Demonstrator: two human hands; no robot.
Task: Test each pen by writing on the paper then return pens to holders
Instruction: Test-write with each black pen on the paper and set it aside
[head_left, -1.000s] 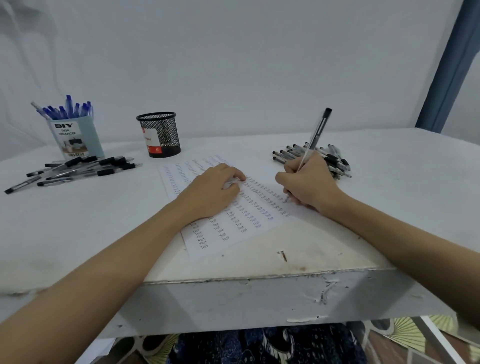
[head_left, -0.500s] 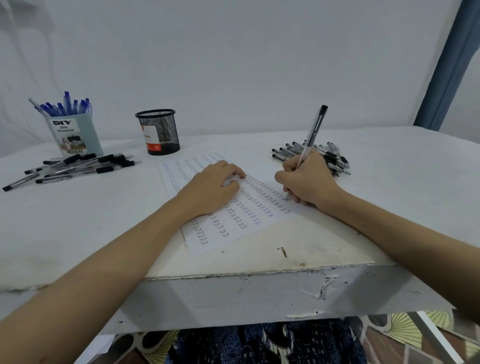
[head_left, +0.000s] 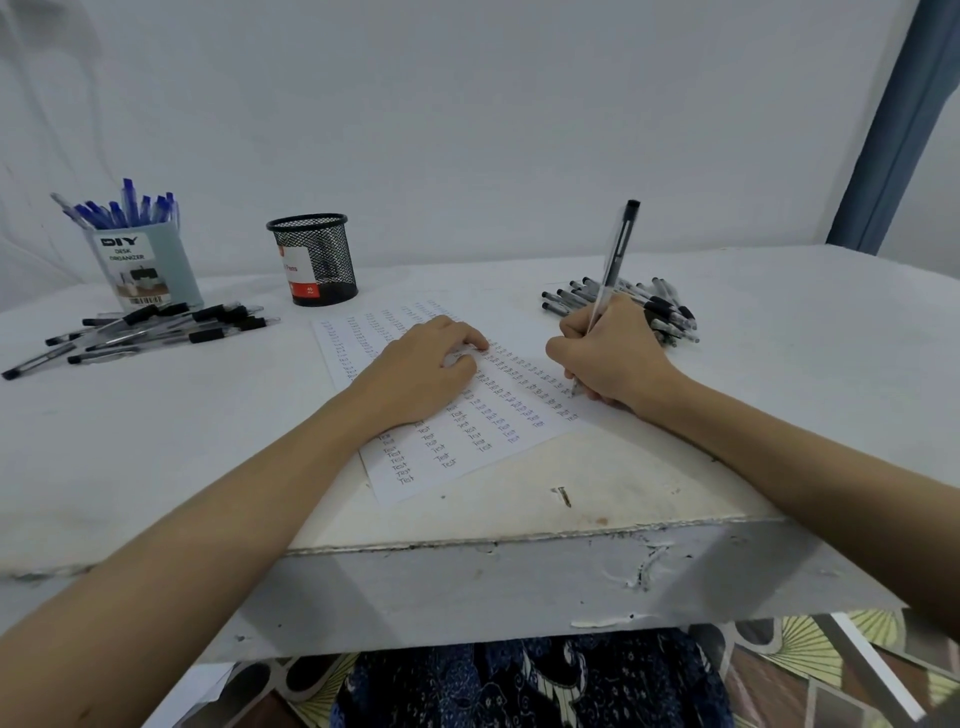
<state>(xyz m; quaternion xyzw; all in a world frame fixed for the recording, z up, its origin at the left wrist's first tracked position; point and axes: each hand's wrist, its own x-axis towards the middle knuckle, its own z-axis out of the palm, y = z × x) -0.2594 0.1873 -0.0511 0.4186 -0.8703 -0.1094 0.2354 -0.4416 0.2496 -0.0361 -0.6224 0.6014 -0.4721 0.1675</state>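
Fingers of the right hand (head_left: 613, 358) pinch a black pen (head_left: 613, 265) low on its barrel; the tip touches the paper (head_left: 467, 452) near its right edge, at the end of a row of the written word "Test". The pen leans a little away from the person, cap end up. The left hand (head_left: 421, 374) lies on the middle of the paper, fingers loosely bent and holding nothing, and it seems to pin the sheet.

Risks, as I judge them. The tip is so close to the right edge of the paper that a long stroke could run off onto the table (head_left: 156, 441) and mark it. If the left hand lifts too early, the sheet may slide under the pen and smear fresh ink; the heel of the right hand also rests on the paper and could drag over wet words.

Right of the paper, just behind the right hand, lies a pile of pens (head_left: 660, 306), very near the knuckles, so a wide move could scatter it. Left of the paper lie more loose pens (head_left: 156, 332), and mixing the two piles would lose track of which are tested. Behind the paper stands a mesh cup (head_left: 314, 260); further left, a box (head_left: 143, 270) with blue pens (head_left: 124, 208). Putting the black pen into the wrong holder is possible.
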